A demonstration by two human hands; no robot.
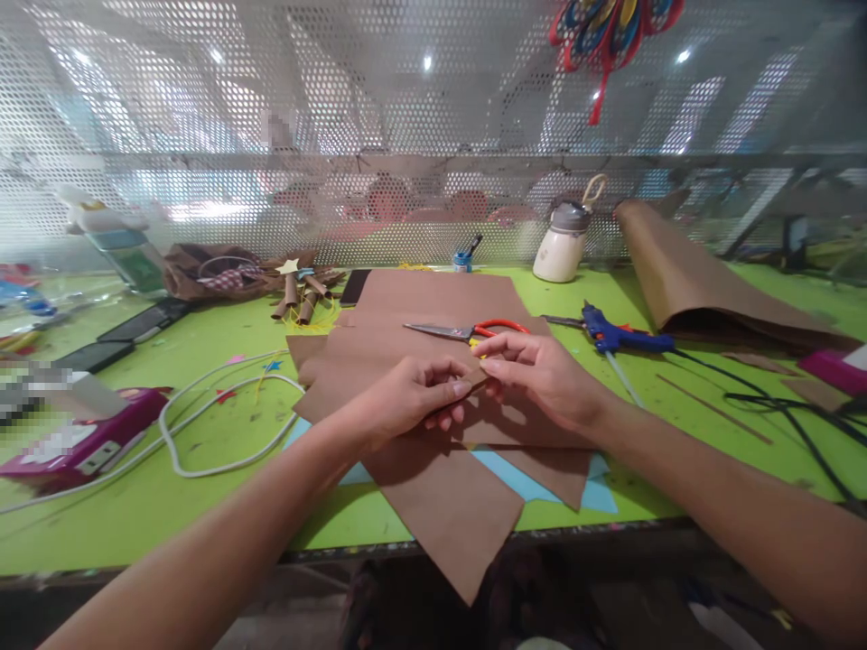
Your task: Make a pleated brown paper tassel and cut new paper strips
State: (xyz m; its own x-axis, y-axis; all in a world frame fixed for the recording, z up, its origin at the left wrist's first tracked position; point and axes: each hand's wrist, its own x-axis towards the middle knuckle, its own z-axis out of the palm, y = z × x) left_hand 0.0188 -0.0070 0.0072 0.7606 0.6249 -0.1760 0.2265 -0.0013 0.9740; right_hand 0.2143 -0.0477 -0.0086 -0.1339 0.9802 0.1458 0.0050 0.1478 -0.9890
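Note:
Both hands meet over a pile of brown paper sheets [433, 487] on the green table [169, 487]. My left hand [406, 397] is closed, its thumb and fingers pinching a small piece of brown paper [474, 379]. My right hand [542, 375] pinches the same piece from the other side, fingers curled. Red-handled scissors [474, 330] lie just beyond the hands on the brown sheets. Blue paper [515, 478] shows under the brown sheets near the table's front edge.
A blue glue gun [613, 334] with its black cord lies to the right, a roll of brown paper [684, 280] behind it. A white bottle [562, 244], brown paper tubes [302, 298], a white cable [203, 424], phones and a pink box [88, 442] lie left. A perforated metal screen [339, 135] backs the table.

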